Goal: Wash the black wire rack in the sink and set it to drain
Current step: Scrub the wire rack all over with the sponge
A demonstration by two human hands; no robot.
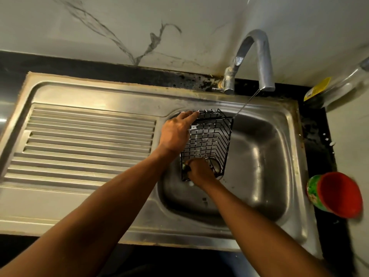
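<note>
The black wire rack (211, 136) stands tilted in the steel sink basin (265, 156), its far end up near the basin's back rim, with white suds on its wires. My left hand (175, 132) grips the rack's upper left edge, fingers over the top corner. My right hand (199, 171) is closed on a small green-and-dark scrubber (185, 167) pressed against the rack's lower end. A thin stream of water runs from the tap (257, 56) to the rack's far right corner.
The ribbed steel drainboard (85, 140) lies left of the basin. A red-lidded green container (335, 193) lies on the dark counter at the right. A bottle with a yellow label (317, 90) leans at the back right corner. A marbled wall rises behind.
</note>
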